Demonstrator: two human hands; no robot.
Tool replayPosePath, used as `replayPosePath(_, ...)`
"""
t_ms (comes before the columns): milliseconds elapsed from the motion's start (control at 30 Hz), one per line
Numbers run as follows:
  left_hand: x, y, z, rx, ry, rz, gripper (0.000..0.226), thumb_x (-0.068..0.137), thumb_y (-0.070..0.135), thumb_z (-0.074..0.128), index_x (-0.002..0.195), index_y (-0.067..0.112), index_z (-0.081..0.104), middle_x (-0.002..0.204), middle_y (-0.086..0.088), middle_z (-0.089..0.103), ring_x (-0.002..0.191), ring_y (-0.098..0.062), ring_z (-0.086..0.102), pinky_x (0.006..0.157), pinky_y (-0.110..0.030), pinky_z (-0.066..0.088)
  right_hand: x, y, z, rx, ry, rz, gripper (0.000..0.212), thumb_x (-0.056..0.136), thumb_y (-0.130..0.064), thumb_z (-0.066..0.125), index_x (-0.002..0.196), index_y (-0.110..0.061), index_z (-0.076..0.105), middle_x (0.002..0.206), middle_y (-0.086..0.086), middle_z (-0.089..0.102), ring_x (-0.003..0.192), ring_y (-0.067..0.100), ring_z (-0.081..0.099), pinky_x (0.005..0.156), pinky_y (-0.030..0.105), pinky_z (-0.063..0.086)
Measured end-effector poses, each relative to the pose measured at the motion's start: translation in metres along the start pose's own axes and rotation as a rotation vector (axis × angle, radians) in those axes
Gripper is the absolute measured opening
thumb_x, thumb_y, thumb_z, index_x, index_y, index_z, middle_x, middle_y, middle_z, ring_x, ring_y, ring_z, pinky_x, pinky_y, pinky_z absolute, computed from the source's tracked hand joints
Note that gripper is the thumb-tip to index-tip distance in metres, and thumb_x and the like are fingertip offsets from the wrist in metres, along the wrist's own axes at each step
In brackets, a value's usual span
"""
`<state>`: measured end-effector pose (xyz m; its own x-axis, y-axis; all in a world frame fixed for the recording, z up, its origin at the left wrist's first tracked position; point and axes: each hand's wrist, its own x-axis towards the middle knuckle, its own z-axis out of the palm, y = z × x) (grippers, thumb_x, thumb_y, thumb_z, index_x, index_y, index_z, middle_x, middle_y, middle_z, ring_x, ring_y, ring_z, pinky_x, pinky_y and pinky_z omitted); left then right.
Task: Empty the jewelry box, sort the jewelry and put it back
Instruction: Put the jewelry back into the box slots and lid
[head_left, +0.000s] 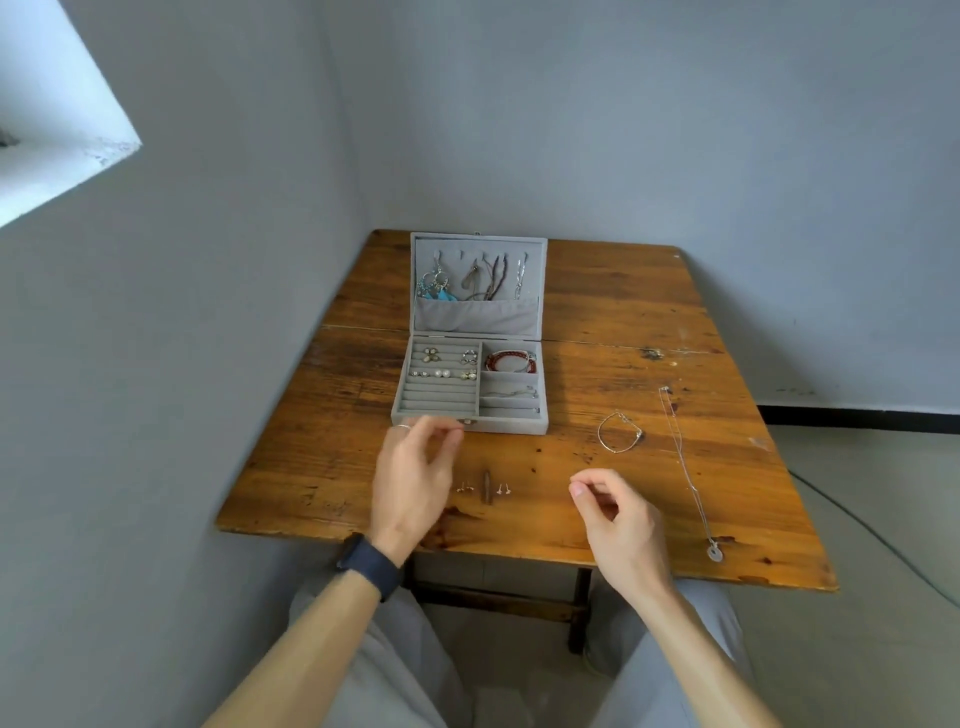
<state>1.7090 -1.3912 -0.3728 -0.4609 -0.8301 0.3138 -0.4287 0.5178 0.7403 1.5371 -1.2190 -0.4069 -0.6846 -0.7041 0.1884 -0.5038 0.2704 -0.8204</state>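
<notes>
The grey velvet jewelry box (511, 427) lies open at the middle of the wooden table (623, 322). Earrings and cords hang in its raised lid (478, 317). Rings and pearl studs sit in the left ring rolls (441, 366), and a red bead bracelet (511, 361) fills the top right compartment. My left hand (415, 478) hovers at the box's front edge, fingers loosely curled, with a silver ring on one finger. My right hand (618, 514) floats over the table's front with thumb against forefinger; nothing shows between them.
Two pairs of tiny studs (465, 487) (503, 488) lie on the table between my hands. A thin bracelet (618, 431) and a long chain with a round pendant (715, 553) lie to the right. Walls close in on the left and behind.
</notes>
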Motion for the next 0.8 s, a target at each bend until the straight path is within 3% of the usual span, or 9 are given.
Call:
replayPosePath(100, 0.008, -0.034, -0.023, -0.007, 0.093, -0.154, 0.010, 0.097, 0.027, 0.061, 0.104, 0.033, 0.067, 0.103, 0.012, 0.063, 0.102, -0.008, 0.056, 0.085, -0.025, 0.045, 0.014, -0.016, 0.004, 0.011, -0.061, -0.056, 0.012, 0.095, -0.026, 0.065, 0.095, -0.038, 0.066, 0.093, -0.032, 0.067, 0.098, -0.011, 0.059, 0.075, -0.001, 0.042)
replayPosePath(267, 0.007, -0.064, -0.032, 0.077, 0.150, -0.302, 0.011, 0.097, 0.023, 0.061, 0.098, 0.033, 0.064, 0.107, 0.012, 0.057, 0.109, -0.014, 0.051, 0.086, -0.028, 0.042, 0.058, -0.049, 0.025, -0.101, -0.184, -0.184, 0.009, 0.096, -0.027, 0.062, 0.099, -0.034, 0.067, 0.098, -0.025, 0.064, 0.096, -0.006, 0.058, 0.075, 0.008, 0.041)
replayPosePath(467, 0.004, -0.065, -0.027, 0.163, 0.171, -0.303, 0.009, 0.096, 0.023, 0.061, 0.098, 0.025, 0.069, 0.124, 0.009, 0.052, 0.115, -0.013, 0.047, 0.093, -0.031, 0.044, 0.116, -0.079, 0.052, -0.379, -0.340, -0.277, 0.011, 0.099, -0.028, 0.057, 0.100, -0.030, 0.067, 0.111, -0.010, 0.058, 0.108, 0.015, 0.046, 0.085, 0.027, 0.033)
replayPosePath(667, 0.001, -0.063, -0.028, 0.214, 0.154, -0.285, 0.010, 0.096, 0.026, 0.061, 0.101, 0.025, 0.069, 0.127, 0.009, 0.052, 0.113, -0.012, 0.048, 0.095, -0.030, 0.044, 0.147, -0.097, 0.068, -0.643, -0.549, -0.309, 0.016, 0.099, -0.034, 0.054, 0.107, -0.034, 0.069, 0.131, -0.003, 0.052, 0.129, 0.021, 0.035, 0.105, 0.038, 0.037)
replayPosePath(800, 0.002, -0.063, -0.027, 0.245, 0.145, -0.280, 0.013, 0.097, 0.029, 0.058, 0.104, 0.026, 0.068, 0.128, 0.011, 0.051, 0.113, -0.011, 0.047, 0.095, -0.028, 0.039, 0.156, -0.111, 0.075, -0.768, -0.631, -0.305, 0.016, 0.097, -0.036, 0.056, 0.105, -0.036, 0.070, 0.132, -0.001, 0.049, 0.128, 0.023, 0.034, 0.103, 0.042, 0.039)
